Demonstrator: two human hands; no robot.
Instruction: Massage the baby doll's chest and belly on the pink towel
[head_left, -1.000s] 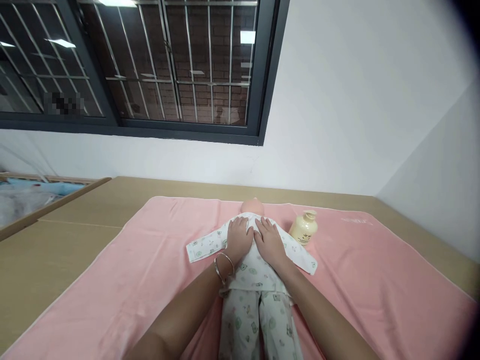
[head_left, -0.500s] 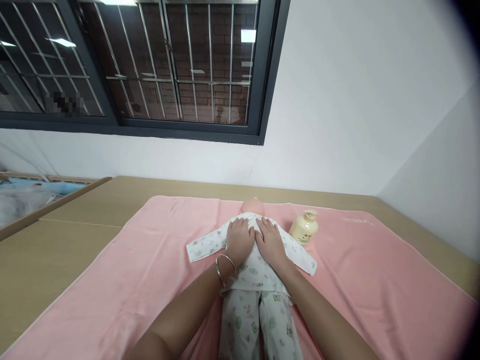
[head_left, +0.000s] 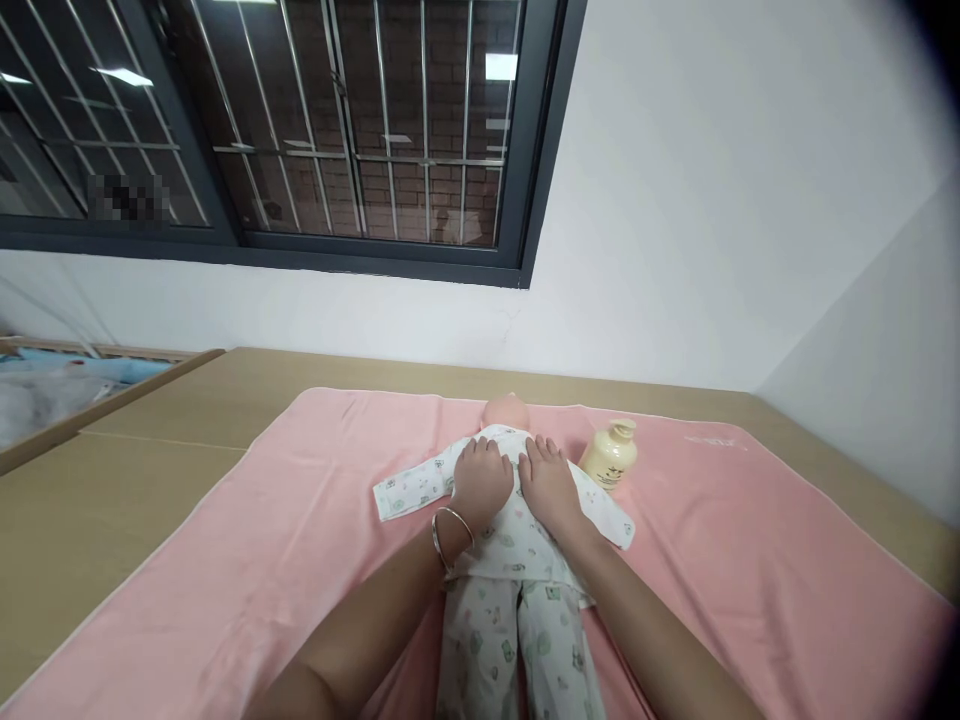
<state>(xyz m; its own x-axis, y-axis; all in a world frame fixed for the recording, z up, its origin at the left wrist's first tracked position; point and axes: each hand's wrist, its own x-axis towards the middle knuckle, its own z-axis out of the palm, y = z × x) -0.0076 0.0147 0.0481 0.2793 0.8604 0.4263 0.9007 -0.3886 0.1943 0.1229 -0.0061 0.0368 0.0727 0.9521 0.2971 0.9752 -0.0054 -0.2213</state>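
Resting flat, fingers spread, the left hand (head_left: 480, 480) and right hand (head_left: 550, 482) press the chest of a baby doll in white printed pyjamas (head_left: 506, 560), grasping nothing, on a pink towel (head_left: 300, 540); the cream pump bottle (head_left: 611, 456) label is unreadable.

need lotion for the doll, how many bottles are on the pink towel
1: a cream pump bottle stands on the pink towel, just right of the doll, near its right sleeve. None seen elsewhere.
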